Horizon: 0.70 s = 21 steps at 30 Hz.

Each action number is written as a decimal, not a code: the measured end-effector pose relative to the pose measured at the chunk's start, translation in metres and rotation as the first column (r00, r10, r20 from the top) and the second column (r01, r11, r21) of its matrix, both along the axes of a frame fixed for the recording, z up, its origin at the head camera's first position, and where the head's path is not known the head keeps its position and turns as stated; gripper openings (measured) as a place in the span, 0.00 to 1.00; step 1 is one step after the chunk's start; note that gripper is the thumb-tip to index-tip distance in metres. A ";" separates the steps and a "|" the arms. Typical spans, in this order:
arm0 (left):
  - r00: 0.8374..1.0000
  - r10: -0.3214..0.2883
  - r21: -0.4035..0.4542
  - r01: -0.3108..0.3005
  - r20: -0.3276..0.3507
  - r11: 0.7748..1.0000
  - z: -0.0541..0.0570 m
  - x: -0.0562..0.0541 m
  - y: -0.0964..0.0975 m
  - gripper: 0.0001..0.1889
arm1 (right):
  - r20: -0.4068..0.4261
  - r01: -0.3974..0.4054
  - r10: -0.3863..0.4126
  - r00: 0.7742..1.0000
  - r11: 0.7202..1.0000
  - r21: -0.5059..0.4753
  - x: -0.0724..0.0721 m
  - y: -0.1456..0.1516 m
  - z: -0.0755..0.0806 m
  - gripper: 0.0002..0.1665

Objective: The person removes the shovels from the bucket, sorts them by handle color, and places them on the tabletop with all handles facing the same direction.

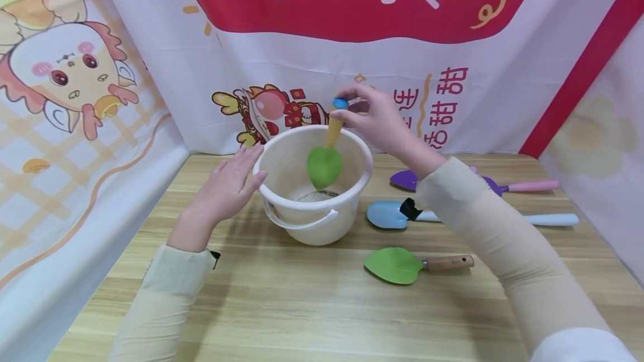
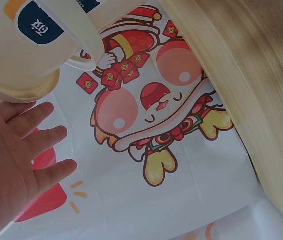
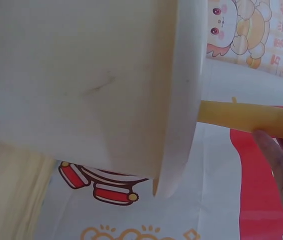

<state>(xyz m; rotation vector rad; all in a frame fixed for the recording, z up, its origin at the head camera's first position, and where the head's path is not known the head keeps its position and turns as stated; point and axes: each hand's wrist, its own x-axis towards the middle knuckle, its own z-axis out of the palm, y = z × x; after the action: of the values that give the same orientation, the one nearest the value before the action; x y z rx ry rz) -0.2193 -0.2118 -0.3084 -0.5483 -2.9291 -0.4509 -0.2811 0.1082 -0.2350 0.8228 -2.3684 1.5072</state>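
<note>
A white plastic bucket (image 1: 322,222) stands upright on the table, its handle hanging down at the front. My left hand (image 1: 228,186) rests against the bucket's left rim with the fingers straight; the left wrist view shows this hand (image 2: 16,155) spread beside the bucket (image 2: 26,55). At the bucket's far right side my right hand (image 1: 374,119) pinches the top of a small trowel (image 1: 324,166) with a green blade, yellow handle and blue end. The blade points down inside the bucket. In the right wrist view the yellow trowel handle (image 3: 246,117) juts past the bucket's rim, between my fingers.
Right of the bucket lie a green trowel (image 1: 397,265) with a wooden handle, a light blue trowel (image 1: 387,215), and purple tools (image 1: 404,180), one with a pink handle, partly hidden by my right forearm. A printed cloth (image 1: 312,60) hangs behind the wooden table (image 1: 282,306).
</note>
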 end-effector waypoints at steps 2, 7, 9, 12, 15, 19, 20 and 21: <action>1.000 -0.001 0.000 0.001 -0.001 1.000 0.000 0.000 0.000 0.35 | -0.004 0.000 0.000 1.000 1.000 -0.026 0.001 0.003 0.000 0.19; 1.000 0.000 -0.001 0.000 -0.002 1.000 0.000 -0.001 0.000 0.35 | -0.035 0.012 -0.015 0.999 0.998 -0.062 0.004 0.011 0.002 0.19; 1.000 0.000 -0.002 0.000 -0.001 1.000 0.000 -0.001 0.000 0.35 | -0.046 0.017 -0.021 0.999 0.996 -0.082 0.005 0.014 0.003 0.19; 1.000 0.000 -0.001 0.000 0.000 1.000 0.000 -0.001 0.000 0.35 | -0.051 0.009 -0.017 0.999 0.990 -0.143 0.007 0.017 0.006 0.18; 1.000 -0.001 0.001 0.001 0.002 1.000 0.000 -0.002 -0.001 0.35 | -0.038 -0.005 -0.003 0.999 0.978 -0.207 0.010 0.022 0.009 0.18; 1.000 -0.001 0.000 0.001 0.002 1.000 0.000 -0.002 0.000 0.35 | -0.034 -0.009 0.000 0.999 0.966 -0.259 0.016 0.029 0.011 0.18; 1.000 0.000 -0.002 0.000 0.002 1.000 0.000 -0.002 0.000 0.35 | -0.032 -0.005 -0.004 0.999 0.963 -0.269 0.017 0.030 0.012 0.18; 1.000 0.001 -0.004 -0.001 0.001 1.000 0.000 -0.002 0.000 0.35 | -0.030 -0.002 -0.007 1.000 0.961 -0.278 0.018 0.032 0.012 0.18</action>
<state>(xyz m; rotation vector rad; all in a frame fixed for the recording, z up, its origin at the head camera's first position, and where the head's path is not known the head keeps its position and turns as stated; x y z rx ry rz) -0.2216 -0.2122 -0.3088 -0.5479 -2.9320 -0.4459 -0.2627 0.1400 -0.2231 0.7678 -2.0682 1.7598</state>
